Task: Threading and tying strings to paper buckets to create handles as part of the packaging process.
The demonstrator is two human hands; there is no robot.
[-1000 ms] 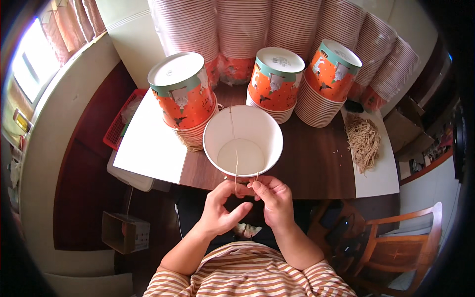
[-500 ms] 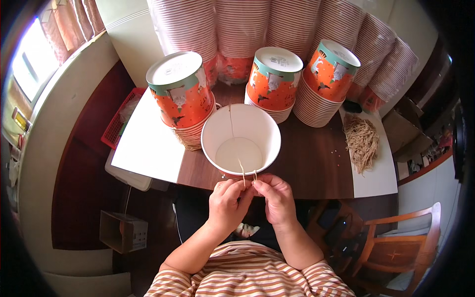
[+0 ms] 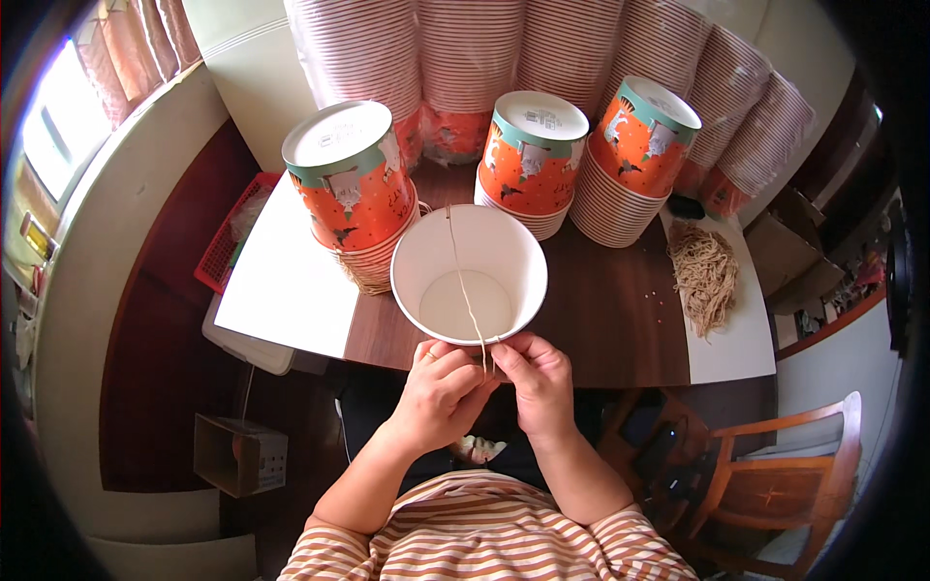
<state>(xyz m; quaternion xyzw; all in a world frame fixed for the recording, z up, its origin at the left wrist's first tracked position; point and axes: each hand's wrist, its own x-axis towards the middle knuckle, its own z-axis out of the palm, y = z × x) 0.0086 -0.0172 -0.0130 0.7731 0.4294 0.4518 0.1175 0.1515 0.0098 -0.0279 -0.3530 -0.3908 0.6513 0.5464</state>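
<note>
Pinching at the near rim of the white paper bucket [image 3: 469, 274], your left hand [image 3: 441, 392] and right hand [image 3: 539, 382] meet fingertip to fingertip, each grip closed on the end of a thin pale string [image 3: 465, 290]. Where the string's end goes is hard to make out: your fingers cover it, and you cannot tell whether it passes through the rim or only lies against it. Your lap below the hands is mostly hidden by the worktop [image 3: 601, 320] edge and your striped shirt [image 3: 484, 533].

The bucket stands upright at the worktop's near edge, open mouth up, plain white inside, its outer wall out of sight. The string runs taut across the mouth from near rim to far rim.

Behind it stand three orange printed buckets [image 3: 349, 189] upside down on stacks. To the right lies a loose heap of strings [image 3: 705, 276]. Farthest back, tall striped stacks [image 3: 475, 48] are cut off by the upper edge.
</note>
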